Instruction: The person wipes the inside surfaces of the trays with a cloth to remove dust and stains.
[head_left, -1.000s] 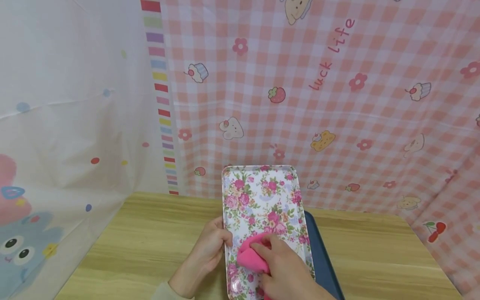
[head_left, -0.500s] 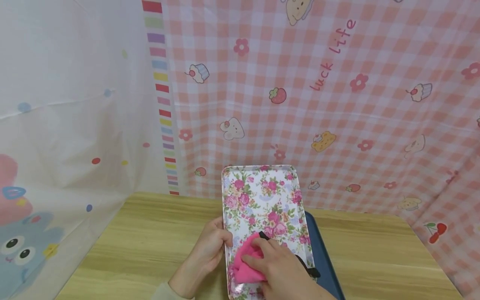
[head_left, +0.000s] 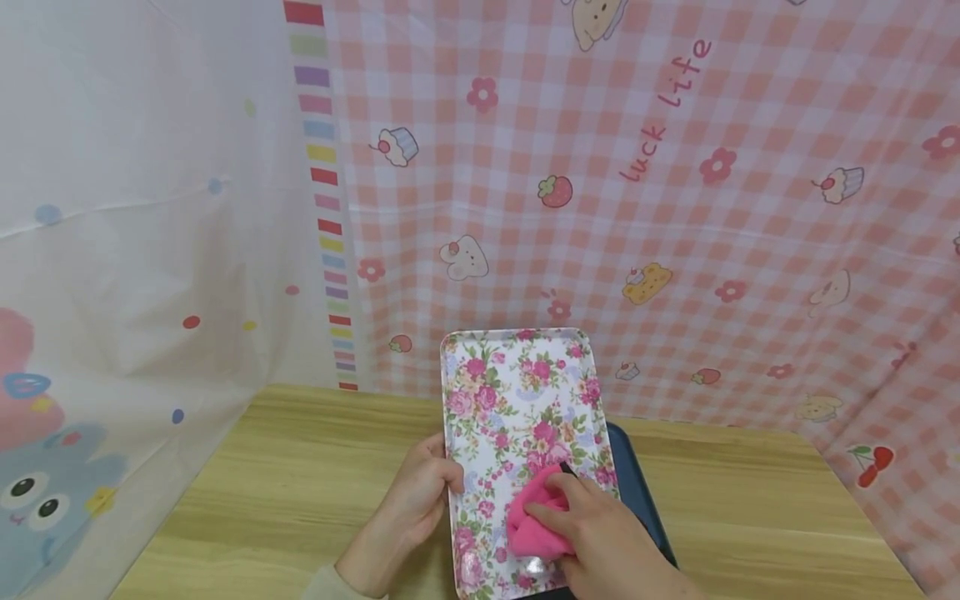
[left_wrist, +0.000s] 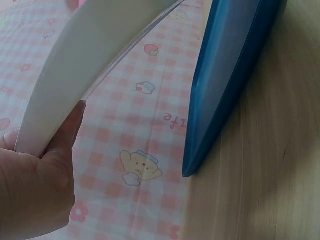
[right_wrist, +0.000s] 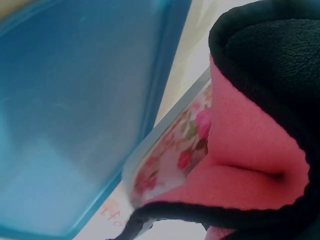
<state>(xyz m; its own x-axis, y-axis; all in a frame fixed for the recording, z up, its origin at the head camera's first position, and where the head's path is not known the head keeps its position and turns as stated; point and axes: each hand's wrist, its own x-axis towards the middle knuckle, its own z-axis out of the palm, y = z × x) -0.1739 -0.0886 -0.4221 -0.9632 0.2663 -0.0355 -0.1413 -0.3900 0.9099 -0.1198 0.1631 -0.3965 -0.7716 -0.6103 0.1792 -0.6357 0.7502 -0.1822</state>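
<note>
A white tray (head_left: 487, 425) printed with pink roses is held up at a slant above the table. My left hand (head_left: 420, 492) grips its left edge, thumb on the printed face and fingers behind; the left wrist view shows the tray's plain pale back (left_wrist: 75, 65). In my right hand (head_left: 600, 525) is a bunched pink cloth (head_left: 536, 517) with black edging, lying against the lower right part of the printed face. The cloth (right_wrist: 250, 170) fills much of the right wrist view and hides the fingers there. Behind the floral tray, a dark blue tray (head_left: 637, 483) is partly covered by it.
The blue tray (left_wrist: 220, 90) rests on the wood-grain tabletop (head_left: 750, 508). A pink checked cloth (head_left: 600, 250) with cartoon prints hangs along the back and right, and a white printed curtain (head_left: 150, 250) along the left.
My right hand has moved the pink cloth slightly left and down, then back to the right across the floral tray. The tray has shifted slightly left; my left hand keeps its grip.
</note>
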